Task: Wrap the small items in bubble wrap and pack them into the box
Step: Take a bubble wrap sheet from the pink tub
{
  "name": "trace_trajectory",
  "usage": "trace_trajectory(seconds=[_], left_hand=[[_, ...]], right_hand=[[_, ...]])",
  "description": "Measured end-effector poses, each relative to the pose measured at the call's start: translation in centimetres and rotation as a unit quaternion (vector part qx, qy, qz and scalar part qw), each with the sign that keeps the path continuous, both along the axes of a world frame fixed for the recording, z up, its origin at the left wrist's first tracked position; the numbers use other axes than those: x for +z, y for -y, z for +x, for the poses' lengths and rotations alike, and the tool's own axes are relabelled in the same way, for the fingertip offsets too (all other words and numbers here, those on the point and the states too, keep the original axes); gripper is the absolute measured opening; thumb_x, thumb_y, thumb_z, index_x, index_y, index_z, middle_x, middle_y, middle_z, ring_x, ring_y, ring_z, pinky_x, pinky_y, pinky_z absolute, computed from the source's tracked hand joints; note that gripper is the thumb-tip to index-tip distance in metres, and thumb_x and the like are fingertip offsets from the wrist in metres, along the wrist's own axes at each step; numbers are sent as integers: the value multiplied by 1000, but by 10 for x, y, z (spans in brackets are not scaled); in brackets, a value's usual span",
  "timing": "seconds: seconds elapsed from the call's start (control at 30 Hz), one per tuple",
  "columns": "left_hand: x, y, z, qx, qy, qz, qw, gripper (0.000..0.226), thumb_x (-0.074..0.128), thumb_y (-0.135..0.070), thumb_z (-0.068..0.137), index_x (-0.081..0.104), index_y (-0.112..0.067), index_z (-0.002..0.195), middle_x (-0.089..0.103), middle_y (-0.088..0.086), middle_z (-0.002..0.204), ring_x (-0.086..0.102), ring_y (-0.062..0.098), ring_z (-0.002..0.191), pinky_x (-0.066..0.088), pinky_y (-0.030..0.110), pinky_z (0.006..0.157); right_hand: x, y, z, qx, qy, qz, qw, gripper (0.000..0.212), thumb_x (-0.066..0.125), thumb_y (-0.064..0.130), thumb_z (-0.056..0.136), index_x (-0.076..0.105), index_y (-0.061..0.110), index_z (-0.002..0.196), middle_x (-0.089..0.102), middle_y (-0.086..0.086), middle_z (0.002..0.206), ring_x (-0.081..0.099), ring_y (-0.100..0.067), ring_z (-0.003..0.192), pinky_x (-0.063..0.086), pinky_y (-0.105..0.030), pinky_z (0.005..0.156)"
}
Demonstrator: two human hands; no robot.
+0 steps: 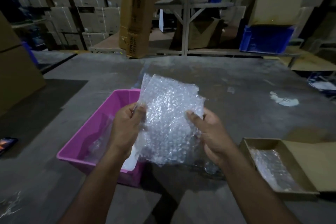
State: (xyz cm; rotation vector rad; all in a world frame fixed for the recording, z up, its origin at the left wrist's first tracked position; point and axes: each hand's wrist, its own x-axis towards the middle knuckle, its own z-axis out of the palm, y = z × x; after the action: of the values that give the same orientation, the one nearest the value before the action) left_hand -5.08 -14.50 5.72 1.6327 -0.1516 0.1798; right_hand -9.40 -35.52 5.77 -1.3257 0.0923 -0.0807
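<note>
— Grey and scuffed, the table (236,85) is seen under everything; what is held nearest the camera?

— A sheet of bubble wrap (169,114) is held up above the table. Its left edge is pinched by the left hand (125,129), and its right edge is clamped under the thumb of the right hand (212,132). Whether an item is already inside cannot be told.

— And beside the hands?

— A pink tub (87,132) is set to the left, with something white and some clear plastic lying in it. A cardboard box (280,167) lies to the right, a bubble-wrapped bundle (269,165) already placed inside.

— How should the wrapping be done?

— Probably the sheet should be kept flat and taut, an item laid centrally, and the edges folded over snugly. Further back, stacked cartons (87,5) and a blue crate (265,40) are shelved.
</note>
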Motion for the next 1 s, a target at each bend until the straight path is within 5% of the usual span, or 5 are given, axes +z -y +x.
trace_trajectory(seconds=[0.3,0.4,0.57,0.77,1.0], left_hand=[[8,-58,-3,238,81,457,853,45,31,-38,109,62,-13,86,57,2,67,55,30,67,34,36,64],[15,-90,0,312,99,431,841,45,34,-36,109,66,-6,100,67,20,84,63,41,80,48,45,71],[28,-118,-5,294,95,227,924,39,41,-32,109,65,-16,84,64,-8,77,59,12,70,41,27,59],[34,-143,-4,317,97,71,941,42,41,-33,108,69,-19,81,70,-3,89,59,9,76,44,28,73],[1,-143,12,381,35,335,861,38,40,-31,108,57,-9,82,61,10,79,50,26,72,33,36,65]], right_hand=[[-6,-47,42,-13,45,-39,998,31,69,39,93,58,11,84,57,0,63,46,-3,62,41,-22,60],[-6,-70,68,-3,58,-61,996,10,65,27,96,65,17,93,59,18,65,49,7,57,41,-15,59],[-12,-120,100,38,22,-85,995,20,59,24,101,70,7,107,63,-4,86,52,-16,77,41,-27,66],[-22,-164,120,100,-69,-16,992,20,64,35,98,68,17,106,71,-8,101,66,-28,101,56,-46,92],[-30,-147,132,9,-37,-25,999,15,53,9,100,66,15,101,68,-9,95,63,-27,84,56,-48,81]])
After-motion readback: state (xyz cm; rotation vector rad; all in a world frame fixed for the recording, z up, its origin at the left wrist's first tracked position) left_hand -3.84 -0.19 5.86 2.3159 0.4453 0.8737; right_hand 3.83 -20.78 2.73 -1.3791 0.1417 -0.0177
